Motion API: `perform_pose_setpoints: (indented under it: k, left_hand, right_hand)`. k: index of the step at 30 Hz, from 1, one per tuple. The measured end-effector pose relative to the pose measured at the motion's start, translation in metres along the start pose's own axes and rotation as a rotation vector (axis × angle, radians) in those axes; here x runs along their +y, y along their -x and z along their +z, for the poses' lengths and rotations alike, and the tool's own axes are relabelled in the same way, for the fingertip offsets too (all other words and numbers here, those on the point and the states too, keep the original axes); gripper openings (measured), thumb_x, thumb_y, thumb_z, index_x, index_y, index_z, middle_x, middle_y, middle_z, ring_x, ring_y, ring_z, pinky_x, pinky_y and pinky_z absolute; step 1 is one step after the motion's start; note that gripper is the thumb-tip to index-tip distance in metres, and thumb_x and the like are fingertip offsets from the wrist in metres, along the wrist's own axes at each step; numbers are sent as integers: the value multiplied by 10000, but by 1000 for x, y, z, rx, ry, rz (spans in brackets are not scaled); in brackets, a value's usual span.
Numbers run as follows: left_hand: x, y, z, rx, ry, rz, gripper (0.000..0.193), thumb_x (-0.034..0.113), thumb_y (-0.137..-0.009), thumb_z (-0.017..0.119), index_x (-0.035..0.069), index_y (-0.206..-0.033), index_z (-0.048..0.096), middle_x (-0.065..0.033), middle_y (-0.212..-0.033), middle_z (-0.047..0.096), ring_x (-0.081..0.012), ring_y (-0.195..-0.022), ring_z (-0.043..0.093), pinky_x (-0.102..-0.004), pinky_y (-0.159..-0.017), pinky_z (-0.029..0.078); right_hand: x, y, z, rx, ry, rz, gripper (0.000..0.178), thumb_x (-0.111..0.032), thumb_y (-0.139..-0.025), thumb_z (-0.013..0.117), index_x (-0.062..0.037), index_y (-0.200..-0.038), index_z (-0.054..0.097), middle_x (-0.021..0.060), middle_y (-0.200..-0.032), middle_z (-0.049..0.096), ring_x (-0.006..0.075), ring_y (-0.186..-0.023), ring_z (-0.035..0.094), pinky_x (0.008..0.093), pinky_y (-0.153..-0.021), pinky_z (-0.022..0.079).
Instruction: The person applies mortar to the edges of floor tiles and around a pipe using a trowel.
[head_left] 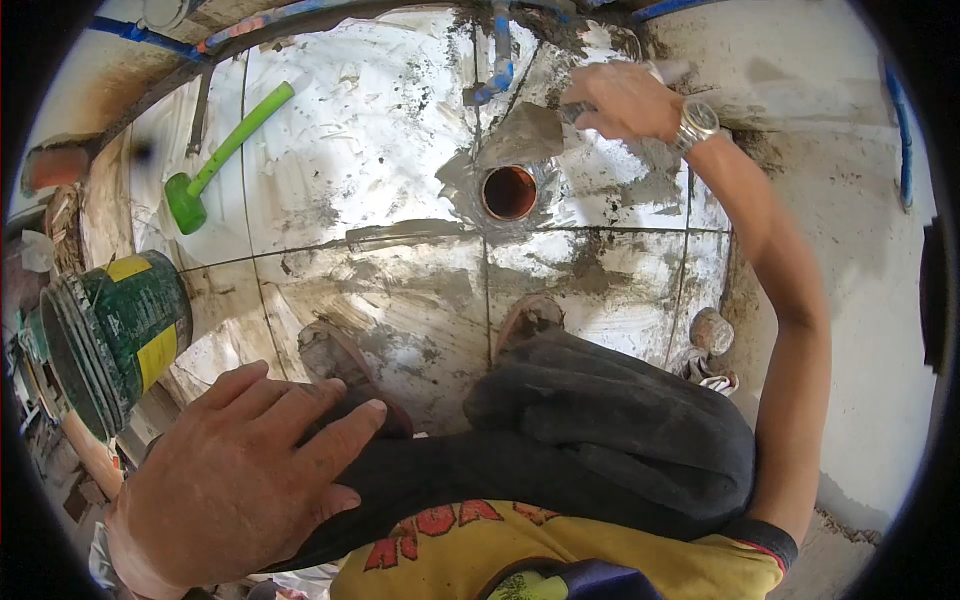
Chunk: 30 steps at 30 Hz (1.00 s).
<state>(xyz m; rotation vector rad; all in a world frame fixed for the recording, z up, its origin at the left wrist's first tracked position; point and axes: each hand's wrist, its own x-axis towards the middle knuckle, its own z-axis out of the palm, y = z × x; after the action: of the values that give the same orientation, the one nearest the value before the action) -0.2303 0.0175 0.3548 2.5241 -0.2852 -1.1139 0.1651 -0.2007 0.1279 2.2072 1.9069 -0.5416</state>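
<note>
Our right hand [622,103] curls closed around what looks like a grey trowel [522,136], just beyond the drain hole [509,192]; it should be light, stiff, perhaps slick when wet, and best gripped behind the blade. Our left hand [240,470] spreads loosely, seemingly empty.

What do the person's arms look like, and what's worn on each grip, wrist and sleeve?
Both the left grip and the right grip are ungloved. The right wrist has a round-faced, silver-coloured wristwatch. The right forearm is uncovered below a short yellow sleeve ending in a dark cuff with red trim. No left sleeve can be made out.
</note>
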Motion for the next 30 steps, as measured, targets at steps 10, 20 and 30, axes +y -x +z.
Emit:
perform_pose_setpoints:
  k: [10, 20, 30]
  left_hand:
    - [2, 0, -1, -17, 34, -57, 659, 543, -857, 769, 138, -1374, 705, -136, -1275, 745, -327, -1176, 729, -513, -1091, 527]
    - [5, -2, -5, -45, 20, -58, 717, 487, -758, 858, 155, -1375, 707, -126, -1296, 739, -322, -1202, 722, -513, -1118, 523]
    - [2, 3, -1, -50, 54, -38, 697, 523, -814, 810, 152, -1391, 692, -137, -1311, 723, -328, -1201, 715, -528, -1120, 512]
  right_hand:
    - [23, -32, 11, -29, 120, -21, 356, -247, -882, 788, -113, -1211, 760, 111, -1108, 670, 293, -1174, 662, 480, -1016, 464]
    - [4, -37, 13, -24, 272, -84, 341, -228, -873, 781, -125, -1197, 753, 92, -1113, 677, 267, -1238, 624, 492, -1025, 449]
    - [-8, -37, 2, -69, 295, -31, 361, -165, -851, 797, -131, -1208, 755, 103, -1149, 684, 265, -1268, 617, 468, -1078, 437]
